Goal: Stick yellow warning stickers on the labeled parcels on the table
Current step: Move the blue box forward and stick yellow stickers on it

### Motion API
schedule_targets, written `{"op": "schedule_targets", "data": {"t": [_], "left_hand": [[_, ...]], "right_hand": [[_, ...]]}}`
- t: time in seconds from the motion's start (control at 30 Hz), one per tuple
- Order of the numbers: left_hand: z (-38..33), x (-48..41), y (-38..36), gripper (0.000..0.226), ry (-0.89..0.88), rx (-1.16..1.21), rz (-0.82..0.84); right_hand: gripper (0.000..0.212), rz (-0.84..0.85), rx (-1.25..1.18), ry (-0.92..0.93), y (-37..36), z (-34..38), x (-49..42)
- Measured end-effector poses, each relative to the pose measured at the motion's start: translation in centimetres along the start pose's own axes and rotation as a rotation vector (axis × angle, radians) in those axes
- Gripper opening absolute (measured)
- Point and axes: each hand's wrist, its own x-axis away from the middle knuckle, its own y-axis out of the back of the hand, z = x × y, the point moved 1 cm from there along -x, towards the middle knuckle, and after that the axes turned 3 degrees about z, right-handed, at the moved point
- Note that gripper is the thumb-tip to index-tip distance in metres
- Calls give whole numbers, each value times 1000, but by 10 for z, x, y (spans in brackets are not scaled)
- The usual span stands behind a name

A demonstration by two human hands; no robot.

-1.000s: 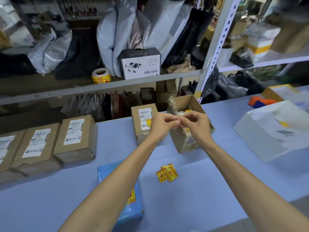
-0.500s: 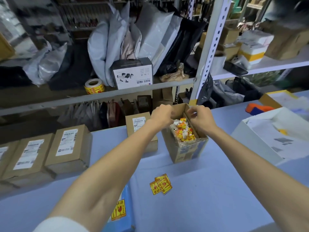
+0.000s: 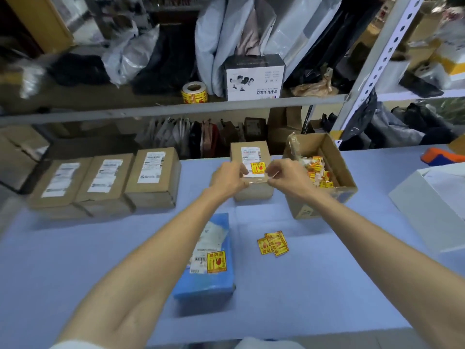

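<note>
A small brown parcel (image 3: pixel 253 191) stands at the back of the blue table (image 3: pixel 327 285), with a white label and a yellow warning sticker (image 3: pixel 259 168) on top. My left hand (image 3: pixel 227 177) curls onto its left top edge. My right hand (image 3: pixel 286 176) sits at its right edge, pinching a thin pale strip (image 3: pixel 274 174). Three labeled brown parcels (image 3: pixel 105 181) without yellow stickers lie in a row at the left. A blue parcel (image 3: pixel 203 283) under my left forearm carries a yellow sticker (image 3: pixel 216 261). Loose yellow stickers (image 3: pixel 273 243) lie mid-table.
An open cardboard box (image 3: pixel 324 200) holding yellow stickers and scraps stands right of the small parcel. A white box (image 3: pixel 427 207) sits at the right edge, an orange object (image 3: pixel 442 156) behind it. A sticker roll (image 3: pixel 194 93) rests on the shelf above.
Both hands have moved left from above the open cardboard box to the small brown parcel. The head view has tilted down and left.
</note>
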Motion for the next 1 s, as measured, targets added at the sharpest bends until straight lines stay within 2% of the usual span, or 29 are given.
{"op": "schedule_targets", "data": {"t": [0.17,0.33,0.47,0.53,0.67,0.83,1.0], "left_hand": [[84,64,-14,35,170,128,-17],[139,119,-36,49,318,159,-74],[157,143,-52,58,464,372,-65],[164,152,-61,55,525,444,-3],[176,161,-77,56,532,557,30],[179,165,-78,67,511,679,43],[180,143,-71,69,467,805,-27]], "right_hand": [[20,129,-31,34,-65,40,8],[29,249,-6,-38,-128,56,28],[43,78,-23,-221,-170,52,62],[50,71,-62,-315,-188,47,82],[53,102,-259,-321,-210,46,106],[67,70,-536,-418,-215,48,120],[90,88,-695,-440,-211,53,97]]}}
